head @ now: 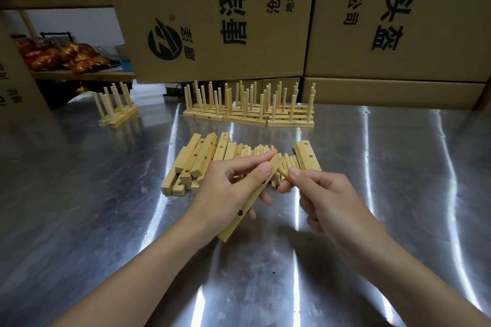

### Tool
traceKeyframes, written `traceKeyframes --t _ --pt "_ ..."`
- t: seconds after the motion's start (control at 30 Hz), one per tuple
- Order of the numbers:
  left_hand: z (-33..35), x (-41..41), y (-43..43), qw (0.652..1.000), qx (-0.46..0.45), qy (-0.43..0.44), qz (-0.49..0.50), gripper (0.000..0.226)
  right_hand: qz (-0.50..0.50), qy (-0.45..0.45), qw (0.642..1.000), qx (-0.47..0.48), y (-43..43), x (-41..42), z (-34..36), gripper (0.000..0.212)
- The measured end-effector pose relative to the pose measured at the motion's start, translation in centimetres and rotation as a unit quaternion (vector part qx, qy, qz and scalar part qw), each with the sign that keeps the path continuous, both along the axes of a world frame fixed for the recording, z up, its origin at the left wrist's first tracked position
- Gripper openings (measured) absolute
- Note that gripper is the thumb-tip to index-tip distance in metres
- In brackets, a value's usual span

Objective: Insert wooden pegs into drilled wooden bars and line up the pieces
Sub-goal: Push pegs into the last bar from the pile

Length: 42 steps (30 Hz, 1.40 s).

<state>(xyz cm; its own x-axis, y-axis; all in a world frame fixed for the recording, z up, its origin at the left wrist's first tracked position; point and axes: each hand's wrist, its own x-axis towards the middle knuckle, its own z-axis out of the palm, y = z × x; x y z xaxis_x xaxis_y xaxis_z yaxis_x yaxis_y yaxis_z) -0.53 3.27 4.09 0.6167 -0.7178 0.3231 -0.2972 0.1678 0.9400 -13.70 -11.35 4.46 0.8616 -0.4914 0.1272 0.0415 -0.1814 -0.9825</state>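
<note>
Left hand raised off steel table, forearm entering from lower left, wrist roughly straight. Fingers curled round a drilled wooden bar, thumb pressed on its top face, index tip near its far end. Bar tilted, far end up toward the right hand, near end low and pointing back toward left forearm; one drilled hole visible on side below the palm. Right hand coming in from lower right, forearm angled steeply, back of hand facing up. Thumb and index pinching a short wooden peg, other fingers folded under the palm. Peg tip touching or just beside upper part of the bar; can't tell if seated in a hole. Both hands closed, close together, fingertips nearly meeting.

Just beyond the left hand: pile of loose bars, lying flat, some stacked. Beyond and between both hands: loose pegs lying side by side. Just beyond the right hand: a further bar with holes up. Well beyond both hands: row of finished pieces, pegs upright. Far off past the left hand: smaller finished group. Behind: cardboard boxes.
</note>
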Motion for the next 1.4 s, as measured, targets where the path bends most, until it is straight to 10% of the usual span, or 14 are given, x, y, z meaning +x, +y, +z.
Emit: traceKeyframes --t 0.23,0.7,1.0,1.4 --pt "-0.7 0.1 -0.3 1.0 0.013 0.028 -0.005 0.031 -0.1 -0.023 0.915 -0.391 -0.6 -0.5 -1.0 0.028" --pt "-1.3 -0.2 -0.4 0.999 0.024 -0.039 0.016 0.033 -0.001 -0.042 0.993 -0.111 -1.3 0.2 -1.4 0.041" --pt "-2.1 -0.8 -1.1 0.985 0.032 -0.119 0.122 0.03 -0.128 0.037 0.872 -0.471 -0.3 0.4 -1.7 0.032" --pt "-1.7 -2.4 -1.0 0.913 -0.015 -0.389 0.12 0.038 -0.121 0.019 0.922 -0.367 1.2 1.1 -1.4 0.024"
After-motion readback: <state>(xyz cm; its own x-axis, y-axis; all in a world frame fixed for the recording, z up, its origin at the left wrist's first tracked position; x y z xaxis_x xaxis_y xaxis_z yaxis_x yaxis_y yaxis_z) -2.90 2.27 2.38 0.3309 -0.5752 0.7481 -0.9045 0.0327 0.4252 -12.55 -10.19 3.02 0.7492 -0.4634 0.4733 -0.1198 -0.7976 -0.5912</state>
